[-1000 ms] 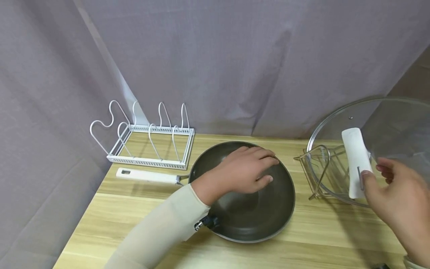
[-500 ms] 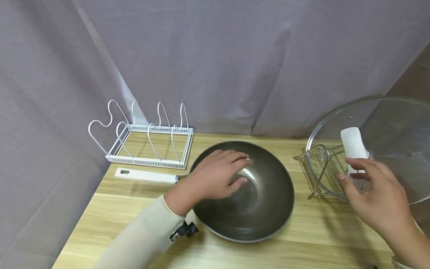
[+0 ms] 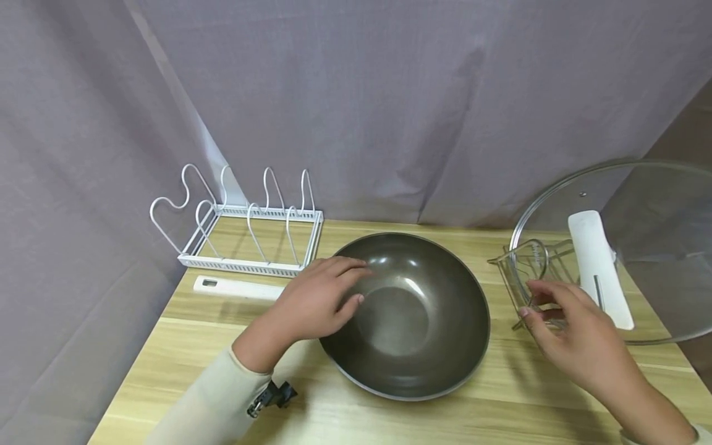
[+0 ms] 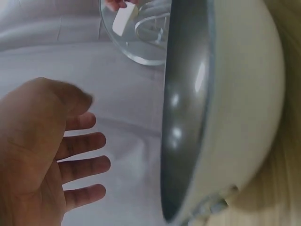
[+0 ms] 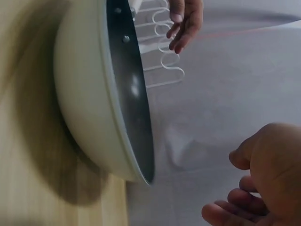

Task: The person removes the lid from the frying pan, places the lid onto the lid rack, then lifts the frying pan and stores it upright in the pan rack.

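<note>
A deep frying pan (image 3: 406,346) with a dark inside, a cream outside and a white handle (image 3: 239,288) sits on the wooden table. My left hand (image 3: 317,300) hovers over the pan's left rim, near the handle's root, fingers loosely bent and holding nothing. In the left wrist view its fingers (image 4: 84,167) are spread beside the pan. My right hand (image 3: 578,337) is in the air right of the pan, thumb and fingers apart with nothing between them. It overlaps a gold wire stand (image 3: 514,284) holding a large glass lid (image 3: 656,204) upright, its white handle (image 3: 599,266) facing me.
At the back left stands a white wire rack (image 3: 250,267) with several looped dividers. Grey curtain (image 3: 356,111) hangs behind the table (image 3: 445,426), whose left edge slopes toward the front.
My left hand has drawn left from over the pan's middle to its left rim. My right hand has come off the lid's handle and moved left toward the pan. Pan and lid stay put.
</note>
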A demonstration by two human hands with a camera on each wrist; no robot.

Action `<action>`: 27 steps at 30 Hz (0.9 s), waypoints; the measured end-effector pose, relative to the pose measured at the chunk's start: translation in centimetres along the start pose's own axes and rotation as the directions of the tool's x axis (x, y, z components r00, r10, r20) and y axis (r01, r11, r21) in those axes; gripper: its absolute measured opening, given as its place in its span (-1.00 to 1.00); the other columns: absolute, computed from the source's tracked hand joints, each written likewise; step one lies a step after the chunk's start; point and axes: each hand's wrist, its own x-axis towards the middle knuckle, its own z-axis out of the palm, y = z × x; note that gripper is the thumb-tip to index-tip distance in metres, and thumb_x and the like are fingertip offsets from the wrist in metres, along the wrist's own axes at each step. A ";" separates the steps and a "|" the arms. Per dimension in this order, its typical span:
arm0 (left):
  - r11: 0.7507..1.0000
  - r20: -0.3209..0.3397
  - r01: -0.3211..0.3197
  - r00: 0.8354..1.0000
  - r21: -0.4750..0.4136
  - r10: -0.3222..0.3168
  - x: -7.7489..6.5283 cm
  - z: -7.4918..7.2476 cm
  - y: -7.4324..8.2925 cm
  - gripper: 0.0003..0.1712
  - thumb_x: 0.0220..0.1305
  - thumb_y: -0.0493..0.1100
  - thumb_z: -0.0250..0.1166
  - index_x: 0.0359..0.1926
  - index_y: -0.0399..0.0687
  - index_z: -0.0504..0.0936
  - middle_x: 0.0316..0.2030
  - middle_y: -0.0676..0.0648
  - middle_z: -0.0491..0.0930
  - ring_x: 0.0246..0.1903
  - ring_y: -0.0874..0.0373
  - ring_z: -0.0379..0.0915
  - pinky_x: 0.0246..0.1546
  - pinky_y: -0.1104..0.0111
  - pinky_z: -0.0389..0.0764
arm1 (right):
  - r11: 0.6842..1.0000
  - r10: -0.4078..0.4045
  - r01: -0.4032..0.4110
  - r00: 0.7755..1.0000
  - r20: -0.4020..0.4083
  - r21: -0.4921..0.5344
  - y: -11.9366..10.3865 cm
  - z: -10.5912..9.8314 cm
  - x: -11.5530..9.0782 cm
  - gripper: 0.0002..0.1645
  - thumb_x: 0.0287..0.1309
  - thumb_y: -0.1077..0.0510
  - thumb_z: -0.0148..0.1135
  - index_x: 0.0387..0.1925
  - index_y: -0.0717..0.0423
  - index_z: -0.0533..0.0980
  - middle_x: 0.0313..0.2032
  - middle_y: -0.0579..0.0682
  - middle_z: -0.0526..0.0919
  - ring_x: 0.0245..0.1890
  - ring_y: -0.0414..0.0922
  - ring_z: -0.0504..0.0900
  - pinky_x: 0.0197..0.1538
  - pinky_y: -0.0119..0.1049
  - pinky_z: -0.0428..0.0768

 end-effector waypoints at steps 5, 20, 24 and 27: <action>0.998 -0.023 0.061 0.998 -0.006 -0.061 -1.8 0.1 -0.9 -0.53 0.48 -0.02 0.18 0.30 -0.06 0.56 0.27 -0.06 0.53 0.30 -0.05 0.40 0.28 0.04 0.40 | 1.000 0.011 -0.011 0.999 0.036 0.001 -0.3 1.1 -0.4 -0.43 0.07 0.31 0.51 0.14 0.28 0.54 -0.12 0.12 0.64 -0.33 -0.24 0.65 -0.27 -0.59 0.51; 0.986 -0.104 0.165 0.981 0.012 -0.163 -5.7 0.4 -3.1 -0.44 0.24 -0.24 0.21 0.29 -0.17 0.53 0.26 -0.15 0.52 0.30 -0.10 0.38 0.31 0.01 0.35 | 0.999 0.037 -0.039 0.996 0.086 0.027 0.2 3.4 -0.8 -0.41 0.12 0.27 0.49 0.16 0.36 0.51 -0.14 0.16 0.66 -0.36 -0.03 0.69 -0.28 -0.36 0.64; 0.981 -0.134 0.191 0.974 0.046 -0.183 -6.5 0.3 -3.6 -0.31 0.02 -0.29 0.23 0.29 -0.19 0.52 0.26 -0.18 0.49 0.29 -0.14 0.37 0.30 -0.03 0.33 | 0.997 0.077 -0.080 0.989 0.124 0.020 0.1 3.7 -1.0 -0.41 0.19 0.18 0.46 0.19 0.33 0.50 -0.12 0.16 0.67 -0.34 0.02 0.70 -0.28 -0.11 0.67; 0.975 -0.130 0.210 0.971 0.067 -0.200 -7.1 0.3 -4.0 -0.25 -0.07 -0.30 0.25 0.28 -0.20 0.51 0.26 -0.20 0.49 0.28 -0.16 0.36 0.30 -0.06 0.31 | 0.993 0.111 -0.115 0.980 0.167 0.018 -0.1 3.9 -1.1 -0.39 0.25 0.09 0.43 0.22 0.32 0.48 -0.11 0.17 0.66 -0.32 0.04 0.69 -0.27 -0.01 0.64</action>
